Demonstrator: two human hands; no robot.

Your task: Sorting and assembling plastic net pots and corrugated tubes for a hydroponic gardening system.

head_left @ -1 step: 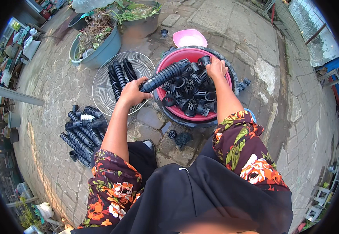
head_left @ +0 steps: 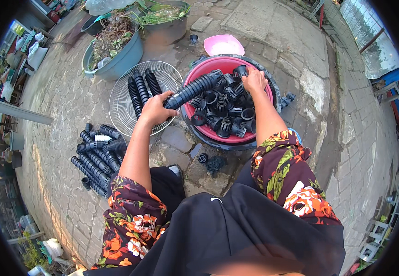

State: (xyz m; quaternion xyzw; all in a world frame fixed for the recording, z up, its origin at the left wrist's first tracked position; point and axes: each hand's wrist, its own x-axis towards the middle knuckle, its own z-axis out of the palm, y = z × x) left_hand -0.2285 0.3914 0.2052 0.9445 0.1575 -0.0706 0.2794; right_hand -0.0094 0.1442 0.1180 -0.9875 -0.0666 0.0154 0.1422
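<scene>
My left hand point(head_left: 156, 109) grips one end of a long black ribbed tube point(head_left: 192, 89), which slants up over the rim of a red basin point(head_left: 198, 75). The basin sits inside a black tub point(head_left: 218, 143) and holds several short black plastic fittings point(head_left: 225, 112). My right hand point(head_left: 254, 80) reaches into the basin's far side, its fingers closed on a small black fitting point(head_left: 241, 70). Left of the basin lies a round white wire rack point(head_left: 119, 103) with three black ribbed tubes point(head_left: 142, 87) on it.
A pile of black ribbed tubes point(head_left: 96, 156) lies on the paving at the left. A pink bowl point(head_left: 222, 44) sits behind the basin, with plant-filled tubs point(head_left: 116, 60) farther back. Loose black fittings point(head_left: 211, 162) lie by my knees and beside the tub point(head_left: 287, 99).
</scene>
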